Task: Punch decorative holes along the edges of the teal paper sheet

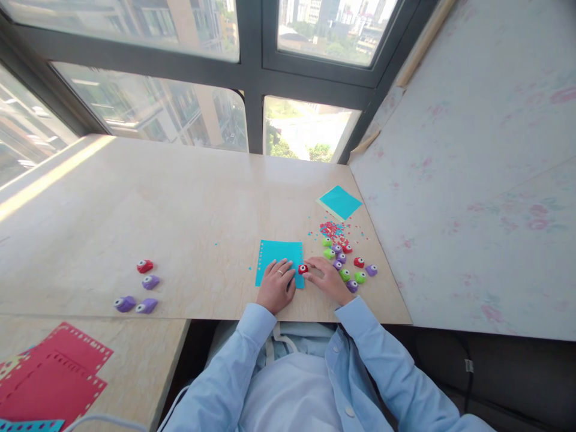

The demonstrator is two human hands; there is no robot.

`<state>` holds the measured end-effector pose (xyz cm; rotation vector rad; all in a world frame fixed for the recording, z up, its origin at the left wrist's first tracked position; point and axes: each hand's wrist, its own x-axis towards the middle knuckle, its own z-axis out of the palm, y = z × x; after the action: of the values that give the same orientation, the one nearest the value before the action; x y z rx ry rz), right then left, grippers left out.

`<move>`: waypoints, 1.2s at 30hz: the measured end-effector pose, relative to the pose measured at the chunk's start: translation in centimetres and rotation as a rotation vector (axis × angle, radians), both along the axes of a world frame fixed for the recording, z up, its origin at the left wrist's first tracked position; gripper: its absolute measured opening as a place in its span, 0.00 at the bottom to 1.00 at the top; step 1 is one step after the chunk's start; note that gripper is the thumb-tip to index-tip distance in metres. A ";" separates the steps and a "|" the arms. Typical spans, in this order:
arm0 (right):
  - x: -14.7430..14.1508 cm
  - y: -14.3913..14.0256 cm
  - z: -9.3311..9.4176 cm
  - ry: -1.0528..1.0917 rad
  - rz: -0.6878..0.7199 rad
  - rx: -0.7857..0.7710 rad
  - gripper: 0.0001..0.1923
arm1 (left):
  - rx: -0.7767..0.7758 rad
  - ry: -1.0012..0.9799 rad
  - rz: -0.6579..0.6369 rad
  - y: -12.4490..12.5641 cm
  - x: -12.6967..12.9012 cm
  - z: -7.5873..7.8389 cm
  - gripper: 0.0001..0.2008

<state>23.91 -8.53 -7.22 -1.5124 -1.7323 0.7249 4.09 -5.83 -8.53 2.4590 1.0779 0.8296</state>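
Observation:
A turquoise paper sheet with a row of punched holes down its left edge lies on the beige table. My left hand rests flat on the sheet's lower part, fingers apart. My right hand presses on a small red paper punch set at the sheet's right edge. A cluster of several green, purple and red punches sits just right of my right hand.
Red and blue paper bits lie scattered behind the punches, with a turquoise paper stack farther back. Several red and purple punches sit at the left. Punched red sheets lie on a lower table. A wall panel borders the right.

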 end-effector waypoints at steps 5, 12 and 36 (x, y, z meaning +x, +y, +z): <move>0.2 0.5 0.8 0.025 -0.118 -0.164 0.16 | -0.003 -0.005 0.002 0.0 -0.1 0.1 0.12; -0.1 2.3 3.4 0.094 -0.109 -0.463 0.13 | 0.007 -0.015 0.048 0.2 0.0 0.2 0.12; -1.5 6.1 5.5 -0.438 0.049 -0.943 0.19 | -0.031 -0.085 0.038 0.0 -0.6 -0.2 0.10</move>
<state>22.41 -2.45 -1.71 -2.3938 -1.8288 1.4513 3.53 -5.83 -8.76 2.3616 1.1023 0.9139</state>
